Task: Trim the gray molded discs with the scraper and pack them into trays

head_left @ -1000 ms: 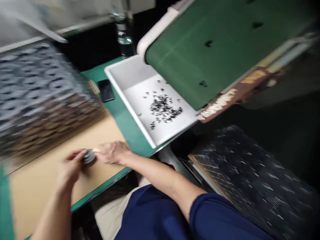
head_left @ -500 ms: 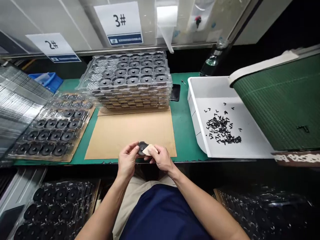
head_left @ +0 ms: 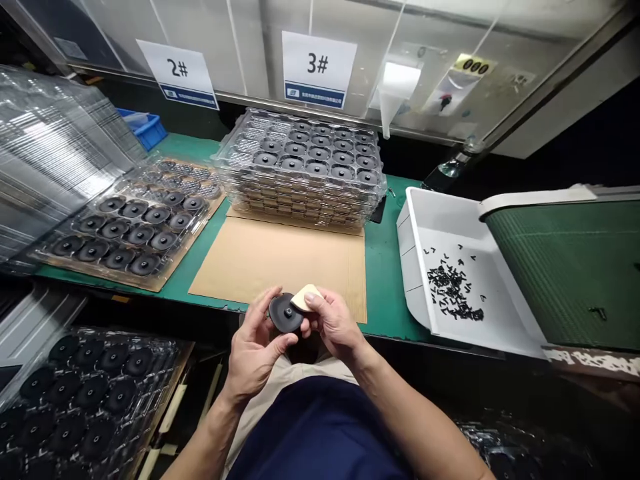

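A round black plastic disc with a small raised hub [head_left: 286, 313] is held just above the bench's front edge. My left hand [head_left: 257, 350] curls around its left side, thumb below and fingers at the upper rim. Between thumb and fingers, my right hand [head_left: 336, 323] pinches a cream-coloured flat pad [head_left: 307, 298], whose edge lies against the disc's upper right. Some right-hand fingers are partly hidden behind the disc and pad. Beyond both hands lies a brown cardboard sheet [head_left: 285, 260] on the green bench top.
Stacked clear trays [head_left: 305, 193] of similar discs stand at the back. Another disc tray [head_left: 120, 233] lies left, beside piled clear trays [head_left: 55, 153]. On the right, a white bin [head_left: 415, 267] holds small black pieces under a green conveyor belt [head_left: 575, 260]. More discs [head_left: 90, 393] sit lower left.
The head view has swung to the left, shifting the bench rightward in the picture. My left hand has opened wider around the disc, which now faces the camera more. The pad stays in my right hand.
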Demonstrator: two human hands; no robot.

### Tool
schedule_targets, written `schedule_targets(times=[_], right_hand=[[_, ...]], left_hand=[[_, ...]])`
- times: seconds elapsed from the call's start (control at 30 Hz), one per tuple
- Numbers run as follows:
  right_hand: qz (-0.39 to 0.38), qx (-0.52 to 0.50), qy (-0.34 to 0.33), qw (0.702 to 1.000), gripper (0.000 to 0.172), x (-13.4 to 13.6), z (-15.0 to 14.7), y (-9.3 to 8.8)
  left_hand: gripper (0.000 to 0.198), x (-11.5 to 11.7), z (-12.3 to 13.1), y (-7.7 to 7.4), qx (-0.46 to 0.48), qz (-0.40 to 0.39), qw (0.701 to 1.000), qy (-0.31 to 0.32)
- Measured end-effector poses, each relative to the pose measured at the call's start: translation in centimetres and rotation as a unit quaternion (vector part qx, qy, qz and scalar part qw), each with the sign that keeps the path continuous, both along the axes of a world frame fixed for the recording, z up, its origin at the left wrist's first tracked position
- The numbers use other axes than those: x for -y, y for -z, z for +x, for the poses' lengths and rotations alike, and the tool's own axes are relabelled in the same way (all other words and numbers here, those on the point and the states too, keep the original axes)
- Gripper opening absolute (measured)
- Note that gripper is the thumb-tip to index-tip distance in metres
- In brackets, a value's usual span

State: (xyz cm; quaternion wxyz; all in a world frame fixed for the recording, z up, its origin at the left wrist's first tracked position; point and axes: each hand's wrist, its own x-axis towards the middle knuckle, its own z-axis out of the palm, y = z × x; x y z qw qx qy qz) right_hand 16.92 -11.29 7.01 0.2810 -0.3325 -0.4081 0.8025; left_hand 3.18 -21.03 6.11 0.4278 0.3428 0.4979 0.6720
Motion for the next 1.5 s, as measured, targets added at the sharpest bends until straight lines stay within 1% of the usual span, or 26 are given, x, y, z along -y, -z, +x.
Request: schedule_targets(times=[0.07, 0.13, 0.23, 0.3, 0.33, 0.37, 0.4, 0.47, 0.5, 0.53, 0.6, 0.63, 0.7, 0.77, 0.8, 0.87, 0.93, 1.0, 1.1, 1.23, 1.33, 1.4, 1.43, 1.5], right_hand=[[0.012, -0.009, -0.011, 1.000, 0.052, 0.5, -0.5, -0.6], [0.041, -0.009, -0.020, 0.999, 0.051, 0.9, -0.7, -1.3], [0.099, 0.009, -0.029, 0.995, 0.048, 1.2, -0.6, -2.5], [0.143, 0.029, -0.038, 0.989, 0.043, 1.3, -0.5, -3.2], [0.181, 0.046, -0.041, 0.982, 0.040, 1.2, -0.4, -3.5], [0.234, 0.071, -0.040, 0.969, 0.035, 1.2, -0.3, -3.9], [0.300, 0.100, -0.033, 0.948, 0.030, 1.2, -0.2, -4.3], [0.421, 0.156, -0.021, 0.893, 0.021, 1.2, 0.0, -5.1], [0.460, 0.170, -0.025, 0.871, 0.021, 1.2, 0.1, -5.4], [0.483, 0.173, -0.037, 0.857, 0.022, 1.2, 0.2, -5.7], [0.505, 0.168, -0.068, 0.844, 0.022, 1.3, 0.2, -6.1], [0.519, 0.169, -0.069, 0.835, 0.020, 1.3, 0.3, -6.2], [0.548, 0.186, -0.049, 0.814, 0.018, 1.2, 0.2, -6.3], [0.560, 0.190, -0.049, 0.805, 0.020, 1.2, 0.2, -6.4], [0.562, 0.188, -0.063, 0.803, 0.022, 1.3, 0.3, -6.5], [0.569, 0.189, -0.086, 0.796, 0.024, 1.4, 0.4, -6.6], [0.589, 0.203, -0.078, 0.778, 0.022, 1.4, 0.5, -6.7], [0.606, 0.213, -0.081, 0.762, 0.022, 1.4, 0.7, -6.8], [0.618, 0.218, -0.125, 0.745, 0.024, 1.2, 0.9, -6.8], [0.642, 0.256, -0.097, 0.716, 0.022, 0.8, 1.0, -7.0], [0.650, 0.239, -0.124, 0.710, 0.025, 0.7, 1.1, -7.3], [0.657, 0.246, -0.119, 0.703, 0.026, 0.7, 1.1, -7.5], [0.659, 0.258, -0.107, 0.699, 0.025, 0.7, 1.2, -7.5], [0.653, 0.269, -0.100, 0.701, 0.026, 0.9, 1.2, -7.5]], left_hand=[[0.069, 0.5, -0.2, -0.2, -0.013, 0.018, 1.000, -0.010], [0.072, 0.9, -0.2, -0.5, -0.008, 0.032, 0.999, -0.018], [0.074, 1.3, 0.0, -1.2, -0.001, 0.058, 0.998, -0.033], [0.070, 1.3, -0.2, -1.7, -0.002, 0.064, 0.997, -0.031], [0.067, 1.3, -0.4, -1.9, -0.004, 0.065, 0.997, -0.030], [0.064, 1.3, -0.6, -2.1, -0.007, 0.062, 0.998, -0.032], [0.063, 1.2, -0.9, -2.2, -0.010, 0.057, 0.998, -0.037], [0.061, 1.2, -1.5, -2.4, -0.017, 0.045, 0.997, -0.057], [0.060, 1.3, -1.7, -2.4, -0.016, 0.038, 0.997, -0.066], [0.060, 1.4, -1.9, -2.3, -0.011, 0.030, 0.997, -0.071], [0.062, 1.6, -2.1, -2.3, 0.024, 0.013, 0.998, -0.064], [0.064, 1.7, -2.1, -2.3, 0.053, 0.004, 0.997, -0.054], [0.065, 1.8, -2.0, -2.4, 0.120, -0.011, 0.992, -0.040], [0.060, 1.9, -1.9, -2.8, 0.186, -0.022, 0.982, -0.038], [0.056, 1.9, -1.8, -3.0, 0.213, -0.029, 0.976, -0.039], [0.050, 1.8, -1.7, -3.5, 0.254, -0.047, 0.966, -0.035], [0.048, 1.8, -1.7, -3.8, 0.279, -0.067, 0.958, -0.030], [0.046, 1.7, -1.6, -3.9, 0.297, -0.084, 0.951, -0.035], [0.045, 1.6, -1.6, -3.9, 0.315, -0.101, 0.943, -0.042], [0.047, 1.5, -1.6, -4.0, 0.317, -0.124, 0.940, -0.010], [0.047, 1.5, -1.7, -4.3, 0.317, -0.133, 0.939, 0.004], [0.047, 1.4, -1.8, -4.4, 0.311, -0.135, 0.941, 0.019], [0.047, 1.3, -1.8, -4.4, 0.306, -0.134, 0.942, 0.018], [0.046, 1.2, -1.9, -4.2, 0.297, -0.128, 0.946, -0.008]])
